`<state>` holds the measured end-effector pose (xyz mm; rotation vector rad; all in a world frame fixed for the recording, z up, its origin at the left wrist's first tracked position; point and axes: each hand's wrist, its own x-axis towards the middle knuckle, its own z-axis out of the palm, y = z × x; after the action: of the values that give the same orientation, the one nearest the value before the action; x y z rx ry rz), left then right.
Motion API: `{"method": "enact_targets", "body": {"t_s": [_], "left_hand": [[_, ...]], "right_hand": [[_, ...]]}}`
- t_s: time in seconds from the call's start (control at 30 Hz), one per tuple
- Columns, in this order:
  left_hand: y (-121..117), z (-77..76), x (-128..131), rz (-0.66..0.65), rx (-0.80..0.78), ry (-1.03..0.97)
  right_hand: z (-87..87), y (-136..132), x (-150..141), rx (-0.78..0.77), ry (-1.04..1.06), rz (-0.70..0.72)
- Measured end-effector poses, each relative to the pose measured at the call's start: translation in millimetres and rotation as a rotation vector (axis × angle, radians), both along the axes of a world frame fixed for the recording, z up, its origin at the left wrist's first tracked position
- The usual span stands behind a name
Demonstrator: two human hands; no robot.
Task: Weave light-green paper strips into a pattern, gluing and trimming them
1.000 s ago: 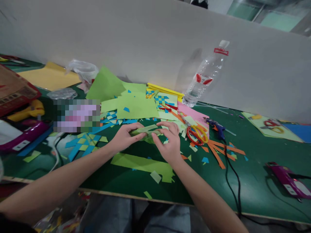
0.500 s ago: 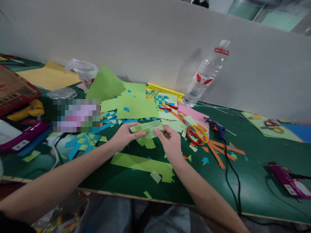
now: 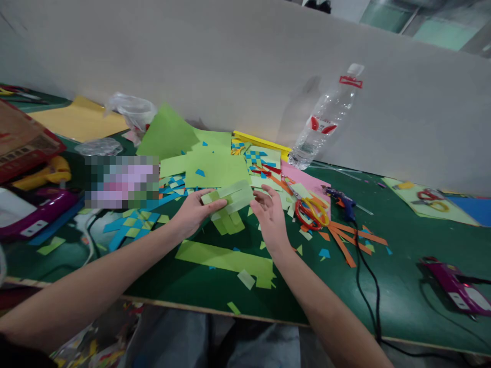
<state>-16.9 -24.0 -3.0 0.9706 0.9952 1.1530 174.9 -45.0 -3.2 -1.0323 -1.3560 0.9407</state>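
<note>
Between thumb and fingers, my left hand [image 3: 194,210] grips a piece of woven green paper strips [image 3: 230,204], pale and darker green crossing each other, held just above the table. My right hand [image 3: 269,210] is beside its right edge, fingers apart and curled a little, with nothing visible in them. Behind the weave lies a sheet of green paper [image 3: 217,171]. Nearer to me on the table are a long green paper strip [image 3: 222,258] and a small pale green scrap [image 3: 246,279].
Scissors with red and yellow handles [image 3: 312,212], orange paper strips [image 3: 347,243] and a blue glue gun [image 3: 343,200] with a black cord lie to the right. A tilted plastic bottle [image 3: 324,120] leans by the wall. At left are blue-green woven strips [image 3: 132,225] and a cardboard box [image 3: 25,138].
My right hand has let go of the woven paper and moved slightly right, its fingers opening. The weave now shows more of its face, still in my left hand.
</note>
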Motion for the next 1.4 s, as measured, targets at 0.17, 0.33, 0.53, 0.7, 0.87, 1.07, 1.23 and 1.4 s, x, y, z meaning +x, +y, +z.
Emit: {"method": "enact_targets", "body": {"t_s": [0.17,0.33,0.53,0.7,0.87,1.07,1.23,1.4], "left_hand": [[1.3,2.6,-4.5,0.047,-0.045,-0.050],[2.8,3.3,-5.5,0.096,-0.075,-0.093],[5.3,5.0,-7.7,0.134,-0.079,-0.165],[7.4,6.1,-8.9,0.170,-0.086,-0.203],[7.2,8.3,-8.0,0.209,-0.091,-0.243],[8.3,9.4,-9.0,0.262,-0.081,-0.258],[12.2,5.7,-11.7,0.301,-0.085,-0.255],[13.5,4.2,-12.0,0.271,-0.037,-0.223]], "right_hand": [[0.6,2.5,4.1,0.076,0.030,0.009],[-1.1,7.1,8.2,0.140,0.013,-0.086],[-6.5,18.7,20.8,0.184,0.092,-0.249],[-8.5,19.9,23.9,0.151,-0.158,-0.095],[-0.8,6.9,12.5,0.214,-0.652,0.156],[4.7,4.2,11.6,0.325,-0.716,0.097],[2.4,7.9,16.7,0.237,-0.372,-0.014],[3.6,12.9,18.7,0.094,0.136,0.080]]}}
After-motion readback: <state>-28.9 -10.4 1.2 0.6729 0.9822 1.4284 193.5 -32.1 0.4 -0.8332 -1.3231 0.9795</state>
